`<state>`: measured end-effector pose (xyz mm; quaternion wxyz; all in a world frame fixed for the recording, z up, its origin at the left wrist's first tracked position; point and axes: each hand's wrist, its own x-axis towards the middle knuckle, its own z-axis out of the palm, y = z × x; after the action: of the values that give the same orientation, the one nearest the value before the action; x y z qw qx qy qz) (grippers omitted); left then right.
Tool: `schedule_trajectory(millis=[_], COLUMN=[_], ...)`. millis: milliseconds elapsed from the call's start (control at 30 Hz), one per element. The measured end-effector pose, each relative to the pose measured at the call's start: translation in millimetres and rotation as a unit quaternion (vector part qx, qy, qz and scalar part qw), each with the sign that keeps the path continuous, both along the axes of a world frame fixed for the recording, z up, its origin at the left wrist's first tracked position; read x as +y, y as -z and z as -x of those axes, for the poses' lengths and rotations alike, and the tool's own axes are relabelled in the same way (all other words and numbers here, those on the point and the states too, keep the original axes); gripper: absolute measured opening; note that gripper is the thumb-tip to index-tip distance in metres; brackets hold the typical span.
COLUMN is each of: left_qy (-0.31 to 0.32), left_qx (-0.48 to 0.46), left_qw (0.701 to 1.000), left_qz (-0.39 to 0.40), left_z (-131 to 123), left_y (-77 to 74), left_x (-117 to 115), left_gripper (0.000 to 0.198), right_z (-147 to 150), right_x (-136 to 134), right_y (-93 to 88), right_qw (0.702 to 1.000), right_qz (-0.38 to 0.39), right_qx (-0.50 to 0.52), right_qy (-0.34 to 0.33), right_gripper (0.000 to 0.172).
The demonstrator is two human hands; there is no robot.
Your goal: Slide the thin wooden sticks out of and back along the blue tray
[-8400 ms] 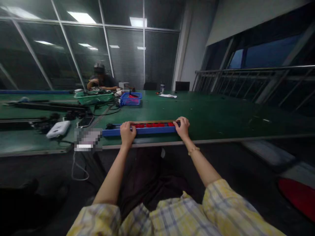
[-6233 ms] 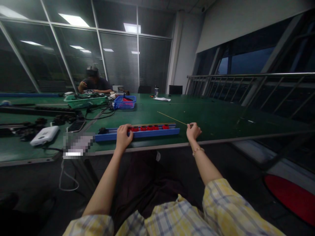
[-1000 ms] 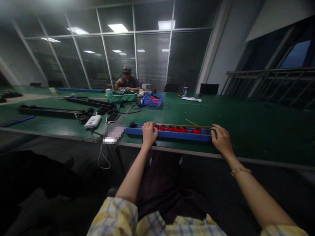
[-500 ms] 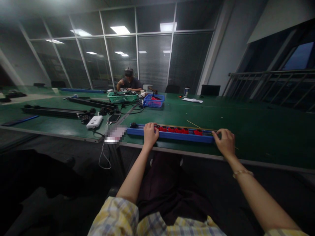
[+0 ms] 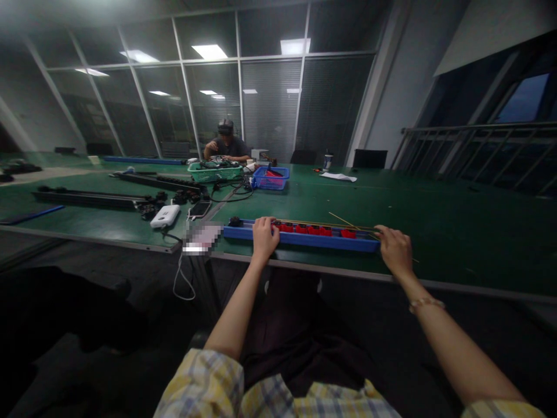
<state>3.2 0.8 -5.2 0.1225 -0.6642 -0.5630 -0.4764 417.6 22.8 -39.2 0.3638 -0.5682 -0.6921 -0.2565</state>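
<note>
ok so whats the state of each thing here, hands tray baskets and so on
left hand: resting on the blue tray's left part, fingers curled over it
right hand: at the tray's right end, pinching a thin rod
blue tray: flat near the table edge, red pieces in a row inside
thin rod: lying slanted by the tray's right end
green basket: upright, filled
blue basket: upright, red items inside
phone: flat, screen dark

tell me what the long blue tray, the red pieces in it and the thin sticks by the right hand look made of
Long blue tray: likely moulded plastic, going by its even saturated colour and smooth dull sheen.
Red pieces: probably plastic too, uniform bright red; too small to tell more.
Thin sticks: pale yellowish, straight and very slim, perhaps bamboo, wood or brass rod; the look leaves it open.
</note>
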Motion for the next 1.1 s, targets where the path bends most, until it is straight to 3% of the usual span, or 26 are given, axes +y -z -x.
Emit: schedule_trajectory(millis=[300, 567, 1100], left_qy=[0.003, 0.006, 0.03], left_qx=[0.003, 0.001, 0.053], left_qw=[1.0, 1.0, 0.998], left_qz=[-0.004, 0.003, 0.024], left_z=[0.5, 0.6, 2.4], left_y=[1.4, 0.5, 3.7], left_x=[0.2, -0.2, -8.2], left_gripper=[0.022, 0.022, 0.03], right_z=[-3.0, -2.9, -5.5], right_x=[0.1, -3.0, -3.8], right_y=[0.3, -2.2, 0.8], right_qw=[0.999, 0.985, 0.951], right_qz=[0.005, 0.013, 0.127], right_qx=[0.038, 0.145, 0.183], right_qy=[0.029, 0.095, 0.213], right_gripper=[0.032, 0.033, 0.037])
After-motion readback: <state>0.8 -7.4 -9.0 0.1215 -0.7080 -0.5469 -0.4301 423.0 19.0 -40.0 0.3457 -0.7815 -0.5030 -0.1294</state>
